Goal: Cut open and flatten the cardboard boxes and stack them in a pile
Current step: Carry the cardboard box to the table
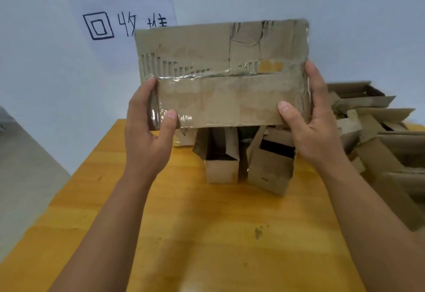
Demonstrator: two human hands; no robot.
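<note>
Nearest me is the yellow-orange wooden tabletop (pixel 184 234), bare wood w/ a small dark stain right of centre; its left edge runs diagonally back toward the wall, grey floor (pixel 23 176) beyond it. Both my forearms reach over this stretch.

My left hand (pixel 149 135) grips the lower left corner of the worn brown taped cardboard box (pixel 220 73): thumb on the near face, fingers curled round the left edge. My right hand (pixel 305 126) grips the lower right corner the same way, thumb on the front, fingers wrapped round the right edge. The box is held up off the tabletop, broad face toward me, a clear-tape seam across its middle, top layer torn so corrugation shows.

Under the box, farther back on the tabletop, stand two small open brown cardboard boxes (pixel 222 165), side by side & nearly touching. To the right, a heap of brown cardboard boxes and flaps (pixel 379 135) runs along the right edge.

Behind all, a pale wall w/ a plastic-covered white paper sign with black handwritten characters (pixel 110 25), partly hidden by the box.
</note>
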